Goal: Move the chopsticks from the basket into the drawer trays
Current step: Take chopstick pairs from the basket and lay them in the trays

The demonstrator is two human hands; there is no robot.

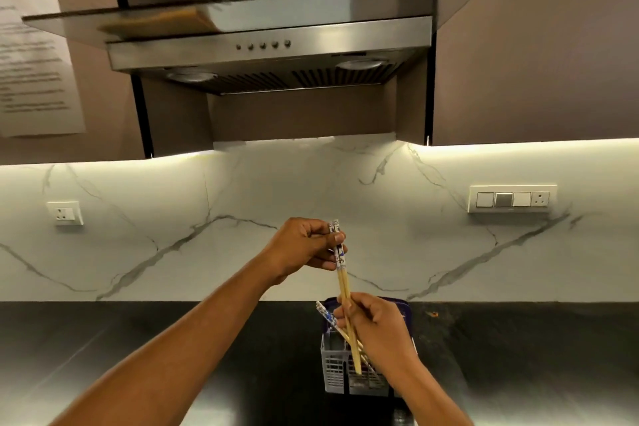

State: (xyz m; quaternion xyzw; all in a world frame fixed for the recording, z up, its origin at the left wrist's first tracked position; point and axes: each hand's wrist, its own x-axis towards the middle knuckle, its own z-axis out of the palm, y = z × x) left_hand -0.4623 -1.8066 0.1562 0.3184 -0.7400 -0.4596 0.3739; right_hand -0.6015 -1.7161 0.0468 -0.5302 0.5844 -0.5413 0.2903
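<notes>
A pair of wooden chopsticks point(343, 282) with blue-and-white patterned tops stands nearly upright above a grey slatted basket point(334, 370) on the dark counter. My left hand point(304, 247) grips the patterned top ends. My right hand point(378, 328) pinches the wooden shafts lower down, just above the basket. The tips of the pair still reach down into the basket. More chopsticks point(325, 313) lean out of the basket to the left of my right hand. No drawer or tray is in view.
The dark counter point(138, 349) runs left and right, backed by a white marble splashback point(207, 235). A steel range hood point(266, 55) hangs overhead. A wall socket point(65, 213) sits left, a switch panel point(511, 199) right. Something purple point(404, 308) lies behind the basket.
</notes>
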